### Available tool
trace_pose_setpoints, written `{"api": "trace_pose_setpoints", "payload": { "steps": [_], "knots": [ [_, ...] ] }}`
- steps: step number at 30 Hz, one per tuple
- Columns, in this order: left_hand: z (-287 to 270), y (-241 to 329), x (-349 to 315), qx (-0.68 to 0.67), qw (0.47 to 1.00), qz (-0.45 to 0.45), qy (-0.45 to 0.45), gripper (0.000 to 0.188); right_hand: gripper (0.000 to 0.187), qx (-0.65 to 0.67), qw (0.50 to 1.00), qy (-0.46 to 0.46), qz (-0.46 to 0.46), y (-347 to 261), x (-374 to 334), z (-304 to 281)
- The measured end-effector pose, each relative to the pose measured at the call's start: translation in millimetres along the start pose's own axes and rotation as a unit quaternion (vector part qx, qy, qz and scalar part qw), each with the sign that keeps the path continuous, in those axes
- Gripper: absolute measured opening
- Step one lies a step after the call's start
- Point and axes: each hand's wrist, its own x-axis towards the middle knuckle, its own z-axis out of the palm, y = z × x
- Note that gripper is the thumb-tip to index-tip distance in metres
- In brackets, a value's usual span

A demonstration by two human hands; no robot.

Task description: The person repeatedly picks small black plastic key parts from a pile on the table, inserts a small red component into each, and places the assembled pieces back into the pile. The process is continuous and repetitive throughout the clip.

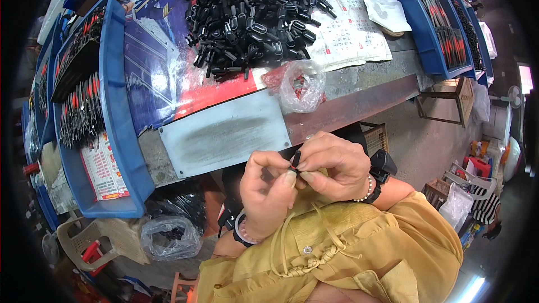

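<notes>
Close to my body, past the table's front edge, both hands meet at a small black plastic part (296, 160) with a bit of red on it. My left hand (268, 182) pinches it between thumb and fingertips. From the other side my right hand (334, 165) grips it the same way. Fingers cover much of the part, so its exact kind does not show. Beyond them, a large heap of black plastic pieces with oval loops (252, 22) lies on printed sheets. A clear plastic bag (302, 86) with small red bits sits at the table's front edge.
A pale metal plate (224, 129) lies along the front edge. Blue trays of black-and-red parts stand at left (132, 134) and right (418, 28). A white packet (384, 10) lies near the right tray. Below left are a plastic bag (171, 238) and a beige chair (112, 235).
</notes>
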Motion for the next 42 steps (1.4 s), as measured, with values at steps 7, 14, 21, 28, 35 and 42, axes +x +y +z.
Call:
{"api": "trace_pose_setpoints", "payload": {
  "steps": [7, 14, 21, 28, 35, 42],
  "knots": [
    [-9, 10, 3, -0.137, 0.985, -0.11, 0.002, 0.019, 0.021, -0.072, 0.989, -0.057, 0.116, 12, -42, -10],
    [-9, 8, 6, -0.22, 0.965, -0.13, -0.059, 0.03, 0.023, 0.4, 0.728, 0.161, 0.533, 115, -69, -35],
    [-9, 13, -5, -0.207, 0.962, -0.158, -0.081, 0.031, 0.023, 0.255, 0.843, 0.15, 0.45, 224, -18, 0],
    [-25, 16, -6, -0.236, 0.958, -0.152, -0.061, 0.029, 0.023, 0.043, 0.912, 0.122, 0.39, 280, 2, 32],
    [-28, 19, 11, -0.225, 0.963, -0.138, -0.061, 0.03, 0.023, -0.076, 0.929, 0.081, 0.353, 302, 5, 49],
    [-24, 16, 27, -0.228, 0.964, -0.132, -0.041, 0.03, 0.023, -0.137, 0.934, 0.028, 0.329, 309, -2, 58]
  ]
}}
